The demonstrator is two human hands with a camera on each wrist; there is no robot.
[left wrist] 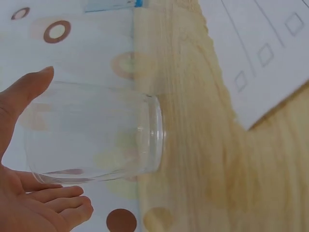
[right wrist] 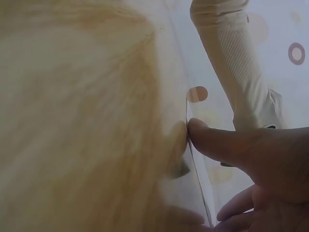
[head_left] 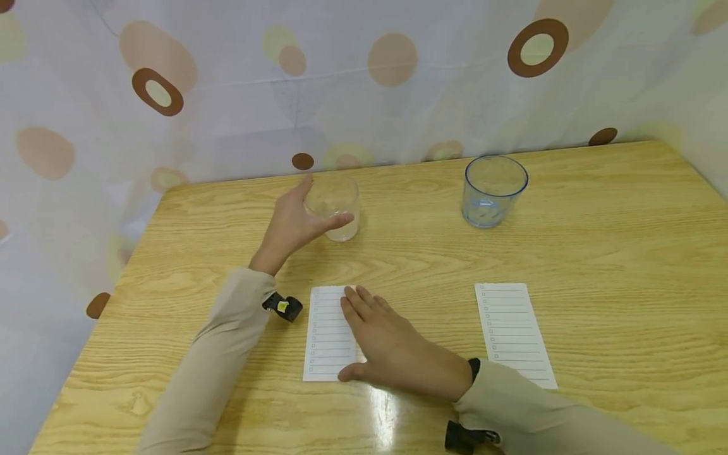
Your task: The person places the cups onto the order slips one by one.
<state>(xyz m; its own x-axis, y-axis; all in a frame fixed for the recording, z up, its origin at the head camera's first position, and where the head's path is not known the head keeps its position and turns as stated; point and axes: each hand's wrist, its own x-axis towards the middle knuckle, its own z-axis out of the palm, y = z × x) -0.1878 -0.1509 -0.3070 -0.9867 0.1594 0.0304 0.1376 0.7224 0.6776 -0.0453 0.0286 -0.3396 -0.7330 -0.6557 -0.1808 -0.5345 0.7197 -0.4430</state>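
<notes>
Smooth and glassy, the clear tumbler gleamed upper centre; matt paper lower centre; the wood-grained table shone glossy below!

beige sleeves, partly ribbed | behind left hand: black strap bears yellow mark | behind right hand: black band

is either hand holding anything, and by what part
Nothing looks held: the left hand spreads open around the clear glass near its top, and the right hand rests on a paper.

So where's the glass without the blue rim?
In the head view, the clear glass stands toward the back of the table, left of the blue-rimmed cup, by the left hand.
</notes>
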